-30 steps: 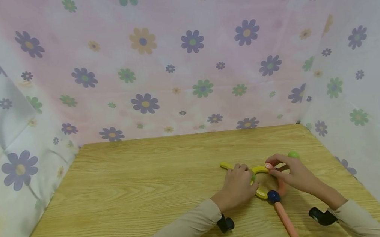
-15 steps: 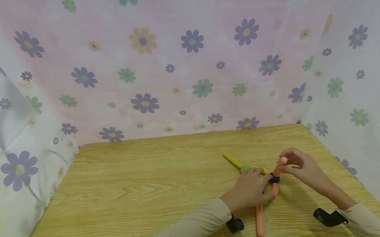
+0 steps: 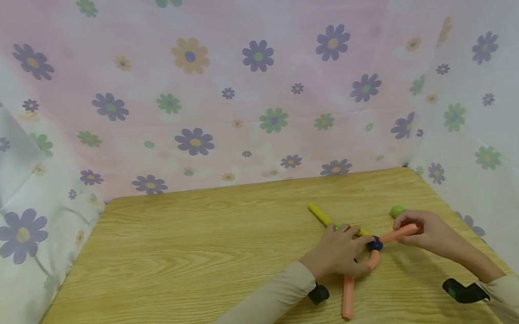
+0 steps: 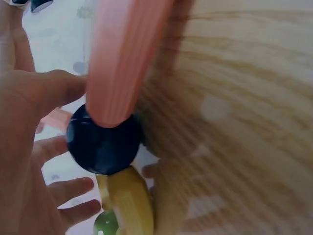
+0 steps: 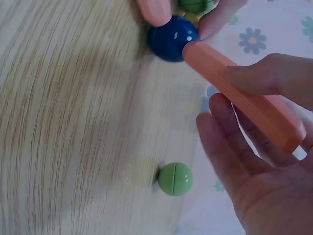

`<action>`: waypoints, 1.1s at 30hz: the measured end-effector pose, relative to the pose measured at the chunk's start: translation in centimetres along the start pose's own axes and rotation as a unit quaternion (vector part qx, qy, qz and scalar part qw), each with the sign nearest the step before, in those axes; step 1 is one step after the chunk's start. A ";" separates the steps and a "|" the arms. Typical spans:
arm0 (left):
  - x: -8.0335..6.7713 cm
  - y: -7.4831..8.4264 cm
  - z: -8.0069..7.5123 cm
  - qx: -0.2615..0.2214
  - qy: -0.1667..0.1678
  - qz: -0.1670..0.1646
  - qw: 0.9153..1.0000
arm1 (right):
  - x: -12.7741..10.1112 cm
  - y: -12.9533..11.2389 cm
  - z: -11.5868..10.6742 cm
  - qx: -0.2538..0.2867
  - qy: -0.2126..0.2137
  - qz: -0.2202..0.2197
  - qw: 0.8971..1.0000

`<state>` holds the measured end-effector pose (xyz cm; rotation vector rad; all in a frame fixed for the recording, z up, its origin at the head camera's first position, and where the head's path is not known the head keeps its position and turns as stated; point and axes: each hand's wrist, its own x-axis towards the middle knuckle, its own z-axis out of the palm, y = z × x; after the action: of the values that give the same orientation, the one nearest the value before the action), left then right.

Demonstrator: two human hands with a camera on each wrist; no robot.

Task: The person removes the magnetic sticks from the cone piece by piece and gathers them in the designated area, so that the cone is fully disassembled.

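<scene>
In the head view, my right hand (image 3: pixel 425 232) pinches a straight orange building rod (image 3: pixel 399 233) between thumb and fingers. The rod's far end touches a dark blue ball (image 3: pixel 375 243). My left hand (image 3: pixel 337 250) grips a ring of curved yellow and orange rods, covering much of it. From this ring a straight yellow rod (image 3: pixel 320 214) points away, near a green ball (image 3: pixel 336 226). Another straight orange rod (image 3: pixel 347 298) points toward me. The left wrist view shows that orange rod (image 4: pixel 124 58) joined to a second blue ball (image 4: pixel 104 142), beside a curved yellow rod (image 4: pixel 131 200).
A loose green ball (image 3: pixel 397 211) lies on the wooden table (image 3: pixel 202 249), just beyond my right hand. Flower-patterned cloth (image 3: pixel 243 81) hangs behind the table and along both sides. Dark camera mounts (image 3: pixel 465 290) sit at my wrists.
The ring has turned under my left hand, so the near orange rod has swung left. The right-hand orange rod has tipped from upright to pointing right, and my right hand has moved right.
</scene>
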<state>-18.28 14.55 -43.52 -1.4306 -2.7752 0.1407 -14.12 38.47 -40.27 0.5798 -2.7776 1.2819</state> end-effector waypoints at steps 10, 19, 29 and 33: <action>0.1 0.2 -1.0 -0.001 -0.012 -0.028 1.000 | 1.1 1.7 1.5 -0.191 0.023 -0.107 0.975; -0.2 0.3 -0.8 -0.013 -0.036 -0.033 0.999 | 1.4 2.5 3.2 -0.272 0.058 -0.186 0.943; -0.4 0.5 -0.4 -0.023 -0.017 -0.050 0.998 | 1.1 2.3 3.6 -0.304 0.073 -0.150 0.938; -0.5 0.4 -0.5 -0.020 -0.016 -0.051 0.998 | 1.0 2.4 2.4 -0.311 0.086 -0.140 0.936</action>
<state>-17.67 14.42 -43.02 -1.3022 -2.8851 0.1080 -15.60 37.84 -43.43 0.7233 -2.6076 0.3404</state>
